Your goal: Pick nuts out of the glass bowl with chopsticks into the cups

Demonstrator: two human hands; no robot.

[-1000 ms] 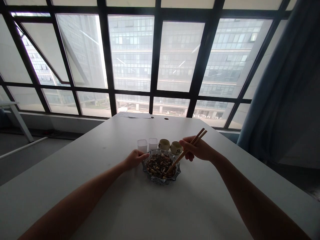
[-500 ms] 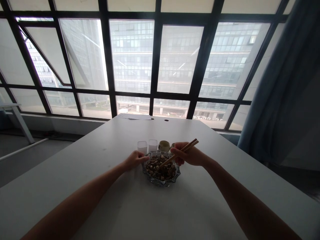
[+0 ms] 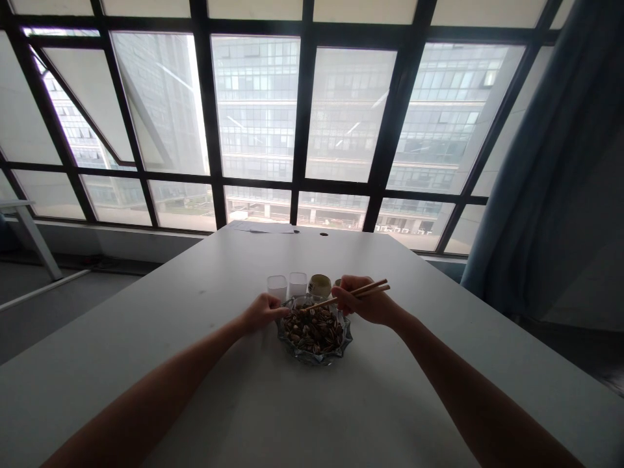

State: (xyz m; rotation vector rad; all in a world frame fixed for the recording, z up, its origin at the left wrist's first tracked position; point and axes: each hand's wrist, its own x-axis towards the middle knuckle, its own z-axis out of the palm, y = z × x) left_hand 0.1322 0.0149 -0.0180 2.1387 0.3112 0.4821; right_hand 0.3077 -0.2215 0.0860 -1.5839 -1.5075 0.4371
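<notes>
A scalloped glass bowl (image 3: 314, 357) stands on the white table, filled with striped sunflower seeds (image 3: 316, 331) and some rounder, paler nuts. My left hand (image 3: 263, 312) grips the bowl's left rim, thumb over the edge. A pair of wooden chopsticks (image 3: 370, 289) is held in my right hand (image 3: 358, 299) above the bowl's right side. Their tips reach the far left part of the seeds; whether anything is pinched between them is too small to tell.
Just behind the bowl stand two clear plastic cups (image 3: 277, 285) and a yellowish-green cup (image 3: 320, 285). Another small cup is mostly hidden by my right hand. Papers (image 3: 263, 227) lie at the far edge of the white table (image 3: 302, 416), before the windows. A blue curtain (image 3: 531, 182) hangs at right.
The chopstick tips have moved from the middle of the seeds to the far left, and the sticks lie flatter. My left hand stays on the bowl's rim.
</notes>
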